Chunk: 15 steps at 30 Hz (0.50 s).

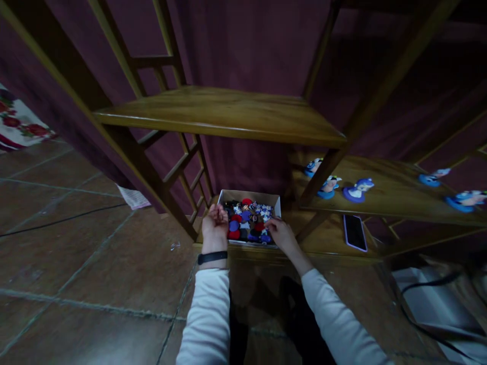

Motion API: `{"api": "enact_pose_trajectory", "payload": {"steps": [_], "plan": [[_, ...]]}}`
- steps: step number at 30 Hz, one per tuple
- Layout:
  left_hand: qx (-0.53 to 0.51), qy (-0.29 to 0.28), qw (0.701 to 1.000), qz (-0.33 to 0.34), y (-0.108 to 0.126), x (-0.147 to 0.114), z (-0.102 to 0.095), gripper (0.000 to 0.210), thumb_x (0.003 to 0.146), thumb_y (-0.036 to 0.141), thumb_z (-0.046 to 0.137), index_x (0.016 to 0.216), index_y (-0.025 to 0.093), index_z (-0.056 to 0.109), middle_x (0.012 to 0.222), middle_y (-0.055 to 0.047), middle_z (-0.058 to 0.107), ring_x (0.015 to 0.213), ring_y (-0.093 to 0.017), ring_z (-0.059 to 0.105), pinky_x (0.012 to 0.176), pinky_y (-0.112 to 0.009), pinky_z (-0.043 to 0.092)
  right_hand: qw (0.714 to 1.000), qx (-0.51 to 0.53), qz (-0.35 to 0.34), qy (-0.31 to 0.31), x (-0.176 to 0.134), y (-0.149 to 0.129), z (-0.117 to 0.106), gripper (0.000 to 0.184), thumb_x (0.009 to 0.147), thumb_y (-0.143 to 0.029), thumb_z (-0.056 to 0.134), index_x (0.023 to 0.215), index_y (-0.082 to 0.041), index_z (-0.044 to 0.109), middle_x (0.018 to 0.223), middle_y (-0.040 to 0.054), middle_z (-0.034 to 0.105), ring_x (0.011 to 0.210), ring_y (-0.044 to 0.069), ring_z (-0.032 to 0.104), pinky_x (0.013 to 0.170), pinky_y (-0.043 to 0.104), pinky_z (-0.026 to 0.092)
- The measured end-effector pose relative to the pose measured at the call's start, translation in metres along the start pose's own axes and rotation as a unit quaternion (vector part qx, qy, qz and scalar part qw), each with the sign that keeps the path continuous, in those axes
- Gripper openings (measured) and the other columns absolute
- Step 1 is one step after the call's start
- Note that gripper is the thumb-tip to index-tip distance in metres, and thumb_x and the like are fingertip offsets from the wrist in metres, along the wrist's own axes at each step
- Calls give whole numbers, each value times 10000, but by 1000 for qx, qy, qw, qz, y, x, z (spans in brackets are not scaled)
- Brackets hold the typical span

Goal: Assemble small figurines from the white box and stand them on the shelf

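A shallow white cardboard box (pixel 278 207) on the bottom shelf holds many small figurines (pixel 246 216) with red, blue, black and white parts, jumbled together. At its left edge my left hand (pixel 215 226) is turned palm up, fingers loosely bent and apart, with nothing visible in it. A black band (pixel 212 257) circles that wrist. My right hand (pixel 280 233) reaches over the box's right side, thumb and fingertips together near a red-based piece. What those fingertips hold, if anything, is too small and dim to tell.
A wooden shelf board (pixel 220 114) spans above the box. On the right shelf stand several figurines, among them a purple-based one (pixel 357 190). A phone (pixel 355 232) lies lower right. Posts flank the box; a dark cable (pixel 64 221) crosses the floor at left.
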<state>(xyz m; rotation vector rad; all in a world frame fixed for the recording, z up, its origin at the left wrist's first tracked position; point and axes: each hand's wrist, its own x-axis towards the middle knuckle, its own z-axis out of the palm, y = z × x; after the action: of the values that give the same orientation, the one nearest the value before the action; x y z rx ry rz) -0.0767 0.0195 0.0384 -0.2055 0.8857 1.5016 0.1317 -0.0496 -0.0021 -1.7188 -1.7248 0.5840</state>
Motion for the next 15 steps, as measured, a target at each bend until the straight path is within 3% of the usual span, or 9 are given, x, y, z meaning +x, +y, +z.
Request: {"api": "enact_pose_trajectory", "payload": {"steps": [4,9,11,15], "plan": [[19,-60,998,-4,4,0,8,233,769,-28,416,839,142,559,727,-32,605,580,-67,594,509,-150,463,981,-146,-25,-128,12,14,7,275,774,-80,468,665,-210,686,836,41,624,911,166,504,842,285,341],[33,-52,998,-26,10,-7,10,233,775,-27,411,835,140,562,727,-34,613,589,-71,600,508,-152,468,946,-242,-50,-210,4,15,16,265,771,-97,494,778,-248,712,1002,58,574,1034,212,389,899,341,273],[39,-53,998,-17,13,-9,10,227,781,-17,417,838,144,566,724,-30,613,588,-70,599,507,-150,469,948,-232,-51,-211,5,13,13,339,787,-76,451,905,-277,697,1068,54,537,1038,203,377,901,324,283],[54,-49,997,-8,16,-10,9,233,784,-18,414,831,143,575,719,-26,610,569,-61,587,497,-140,460,970,-208,-29,-122,13,13,0,457,799,-77,418,1176,-285,570,1161,66,484,1045,208,379,893,312,315]]}}
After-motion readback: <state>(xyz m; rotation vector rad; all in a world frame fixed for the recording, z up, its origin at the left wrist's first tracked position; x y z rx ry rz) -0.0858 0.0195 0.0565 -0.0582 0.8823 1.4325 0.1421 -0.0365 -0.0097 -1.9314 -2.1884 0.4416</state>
